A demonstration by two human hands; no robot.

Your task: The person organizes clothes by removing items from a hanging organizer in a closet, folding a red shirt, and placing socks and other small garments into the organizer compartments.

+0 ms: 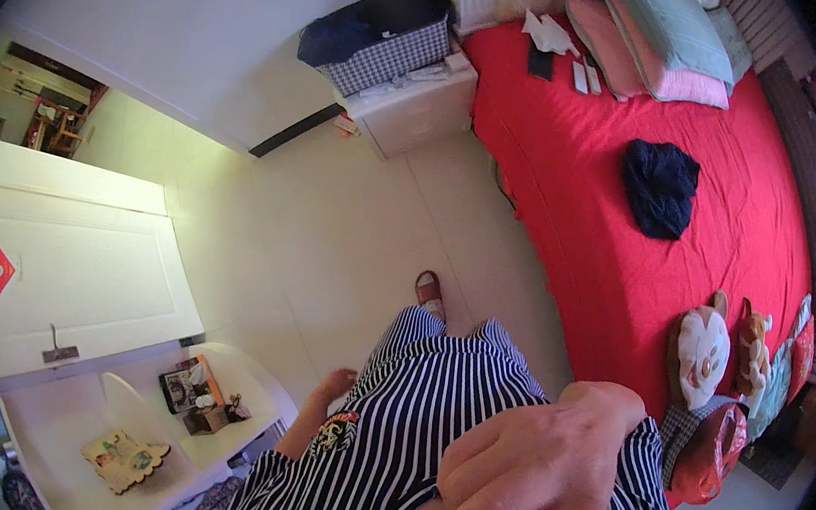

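Close to the camera, my right hand (535, 466) is raised in front of my chest with its fingers bent down. Its fingertips are partly hidden, and I cannot tell whether they hold anything. Beneath it is the black-and-white striped garment (428, 408) that I wear. My left hand (339, 382) hangs low by my side, above the floor, seen small and partly behind the garment. Whether its fingers are closed does not show. On the red-covered bed (565, 197), ahead to the right, lies a crumpled dark cloth (659, 189).
Pillows (658, 49), a phone-like black object (541, 64) and plush toys (700, 356) lie on the bed. A houndstooth fabric bin (385, 56) tops the white nightstand (417, 109). At left are a white door (98, 257) and a white shelf unit (152, 445). Tiled floor (348, 248) stretches between.
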